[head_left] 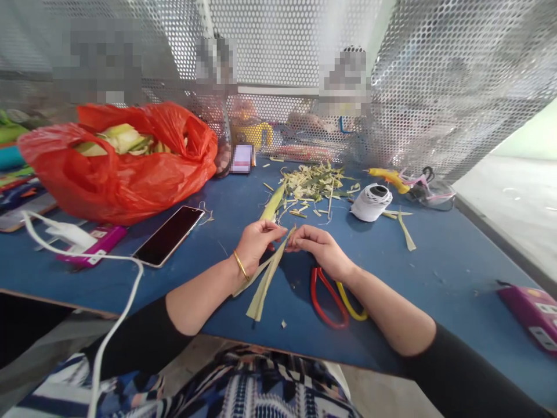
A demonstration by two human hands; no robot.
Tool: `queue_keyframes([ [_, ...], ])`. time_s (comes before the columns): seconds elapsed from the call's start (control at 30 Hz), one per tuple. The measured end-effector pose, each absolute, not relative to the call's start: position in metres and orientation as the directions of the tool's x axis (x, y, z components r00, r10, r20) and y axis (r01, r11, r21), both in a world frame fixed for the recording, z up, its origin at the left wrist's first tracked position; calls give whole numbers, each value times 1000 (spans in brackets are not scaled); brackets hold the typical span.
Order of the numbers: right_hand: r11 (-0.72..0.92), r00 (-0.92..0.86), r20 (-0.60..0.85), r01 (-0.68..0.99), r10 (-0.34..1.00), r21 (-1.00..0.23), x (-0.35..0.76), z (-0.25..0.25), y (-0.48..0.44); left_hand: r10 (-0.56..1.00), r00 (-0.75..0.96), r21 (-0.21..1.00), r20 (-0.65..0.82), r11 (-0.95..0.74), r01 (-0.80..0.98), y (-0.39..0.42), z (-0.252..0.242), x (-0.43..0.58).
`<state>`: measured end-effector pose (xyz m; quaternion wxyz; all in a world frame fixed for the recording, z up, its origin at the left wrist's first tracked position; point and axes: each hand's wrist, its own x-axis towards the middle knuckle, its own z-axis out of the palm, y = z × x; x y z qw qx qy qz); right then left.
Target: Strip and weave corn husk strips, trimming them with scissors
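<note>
Both hands meet over the blue table, fingers pinched around pale green strips of corn husk (266, 284). My left hand (260, 238), with a gold bangle at the wrist, grips the husk near its upper end. Close beside it, my right hand (315, 244) pinches the tip of the same piece. The strips hang down between the hands toward the table's front edge. A wider green husk piece (274, 204) points away just beyond my left fingers. Under my right wrist lie scissors with a red and a yellow handle (328, 299); their blades are hidden.
A red plastic bag (152, 183) of husks stands at left, near a phone (169, 237), a white cable (126, 313) and a purple power strip (100, 247). Husk scraps (313, 181), a white spool (371, 203) and a yellow glue gun (389, 179) lie ahead, before a perforated metal screen (287, 52).
</note>
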<state>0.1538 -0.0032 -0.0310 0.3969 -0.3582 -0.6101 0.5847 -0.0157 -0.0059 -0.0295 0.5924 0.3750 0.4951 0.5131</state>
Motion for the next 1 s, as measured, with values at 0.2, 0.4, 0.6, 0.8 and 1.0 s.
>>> queue_keyframes([
  [0.2,87,-422,70,22,904,-996,154,-34,-1,972,106,935,-209,230,-269,-4,-30,-16],
  [0.4,145,-418,104,69,903,-987,157,-33,0,983,69,966,-170,180,-187,-5,-25,-17],
  [0.6,217,-406,152,119,901,-969,158,-32,0,986,33,975,-166,169,-144,-4,-23,-17],
  [0.8,248,-416,147,199,897,-948,159,-35,2,981,82,975,-175,184,-128,-2,-24,-19],
  [1.0,297,-453,184,191,872,-936,159,-38,2,978,116,979,-175,185,-84,0,-28,-22],
])
